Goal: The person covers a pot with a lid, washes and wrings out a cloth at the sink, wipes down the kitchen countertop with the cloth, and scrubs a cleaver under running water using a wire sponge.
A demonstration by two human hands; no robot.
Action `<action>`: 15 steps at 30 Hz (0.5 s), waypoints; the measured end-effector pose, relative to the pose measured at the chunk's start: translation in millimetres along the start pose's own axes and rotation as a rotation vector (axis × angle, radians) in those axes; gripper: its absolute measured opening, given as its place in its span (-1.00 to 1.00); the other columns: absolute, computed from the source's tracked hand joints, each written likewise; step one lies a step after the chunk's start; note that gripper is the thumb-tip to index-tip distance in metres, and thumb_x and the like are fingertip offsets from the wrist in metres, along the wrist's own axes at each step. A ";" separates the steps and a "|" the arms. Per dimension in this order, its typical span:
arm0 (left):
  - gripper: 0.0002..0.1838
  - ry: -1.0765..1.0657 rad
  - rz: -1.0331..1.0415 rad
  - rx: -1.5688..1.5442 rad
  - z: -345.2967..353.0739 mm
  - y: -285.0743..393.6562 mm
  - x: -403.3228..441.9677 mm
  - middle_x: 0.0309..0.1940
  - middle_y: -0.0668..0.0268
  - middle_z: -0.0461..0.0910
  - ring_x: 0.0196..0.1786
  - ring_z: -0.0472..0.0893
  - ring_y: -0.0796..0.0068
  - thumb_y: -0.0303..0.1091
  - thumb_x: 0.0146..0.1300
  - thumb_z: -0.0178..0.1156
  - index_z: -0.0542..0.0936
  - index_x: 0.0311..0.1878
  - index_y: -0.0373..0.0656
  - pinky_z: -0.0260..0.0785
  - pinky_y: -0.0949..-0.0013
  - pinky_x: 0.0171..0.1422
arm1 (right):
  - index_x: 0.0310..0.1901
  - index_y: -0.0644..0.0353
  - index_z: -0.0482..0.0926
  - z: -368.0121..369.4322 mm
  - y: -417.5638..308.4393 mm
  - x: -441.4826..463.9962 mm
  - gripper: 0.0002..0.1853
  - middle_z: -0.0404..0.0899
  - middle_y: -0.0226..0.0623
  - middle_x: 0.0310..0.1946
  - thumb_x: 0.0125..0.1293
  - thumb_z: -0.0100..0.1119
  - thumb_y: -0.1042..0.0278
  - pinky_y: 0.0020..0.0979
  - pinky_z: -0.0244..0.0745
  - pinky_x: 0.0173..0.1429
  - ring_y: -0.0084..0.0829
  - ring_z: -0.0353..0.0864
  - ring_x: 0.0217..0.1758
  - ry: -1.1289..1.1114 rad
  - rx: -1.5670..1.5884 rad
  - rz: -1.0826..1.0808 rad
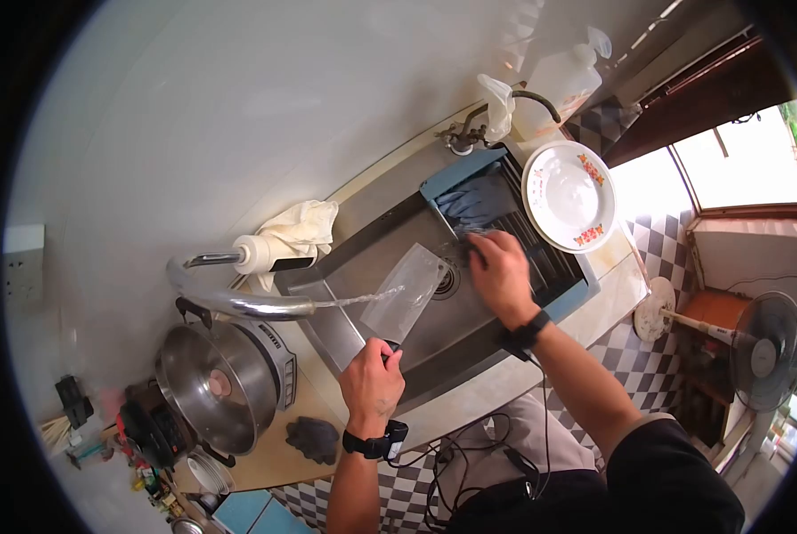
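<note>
My left hand is closed around the dark handle of a cleaver. Its broad, shiny blade lies over the sink basin, with water from the faucet running onto it. Near the drain, my right hand hovers with curled fingers, just beyond the blade's far side. Something dark shows at those fingertips, but I cannot make out what it is. Blue-grey gloves lie in the rack at the sink's far end, close to my right hand.
White plates with a floral rim sit on the sink's right corner. A large metal pan stands on an appliance at left, with a dark crumpled cloth beside it. A cloth-draped white bottle is behind the faucet. Cables hang before me.
</note>
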State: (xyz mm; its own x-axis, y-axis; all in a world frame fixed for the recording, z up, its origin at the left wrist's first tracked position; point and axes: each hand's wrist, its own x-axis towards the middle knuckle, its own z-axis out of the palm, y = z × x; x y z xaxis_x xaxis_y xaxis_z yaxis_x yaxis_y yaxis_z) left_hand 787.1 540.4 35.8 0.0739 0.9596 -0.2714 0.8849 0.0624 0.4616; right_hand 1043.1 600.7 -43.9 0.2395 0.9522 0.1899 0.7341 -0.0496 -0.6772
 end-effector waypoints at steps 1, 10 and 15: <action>-0.76 0.041 -0.016 -0.048 -2.2 0.1 0.2 -0.48 0.11 0.63 -0.35 0.65 -0.05 -0.26 0.25 0.40 0.52 -0.24 -0.11 0.45 0.03 -0.27 | -0.02 0.24 0.71 -14.7 4.1 -6.7 -0.71 0.62 -0.11 -0.09 0.19 0.28 0.50 -0.12 0.53 0.14 -0.05 0.58 0.04 0.034 -0.027 0.025; -0.81 -0.236 -0.188 -1.229 51.5 -9.4 -14.7 -0.03 0.17 0.61 -0.15 0.58 0.52 -0.46 0.52 0.12 0.33 0.06 -0.17 0.49 0.46 -0.04 | 0.02 0.37 0.67 0.7 -67.3 -90.4 -0.47 0.72 -0.15 -0.13 0.47 0.18 -0.07 -0.29 0.55 0.02 -0.36 0.65 -0.09 -0.682 0.897 0.639; -0.61 -0.259 0.162 -0.801 38.4 0.2 -24.0 0.07 0.09 0.61 0.09 0.65 0.32 -0.39 0.44 0.27 0.34 0.19 -0.22 0.51 0.28 0.15 | 0.00 0.33 0.60 -0.6 -82.3 -72.1 -0.69 0.66 -0.27 -0.17 0.53 0.14 0.20 -0.39 0.57 0.01 -0.44 0.64 -0.10 -0.825 0.940 0.826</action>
State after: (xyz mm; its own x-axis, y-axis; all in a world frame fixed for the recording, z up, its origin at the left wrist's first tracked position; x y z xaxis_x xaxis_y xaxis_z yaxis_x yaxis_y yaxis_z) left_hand 803.1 506.9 10.0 0.3607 0.8864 -0.2901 0.2694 0.1987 0.9423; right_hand 965.9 536.0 -1.5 -0.2800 0.6668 -0.6906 -0.1676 -0.7423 -0.6487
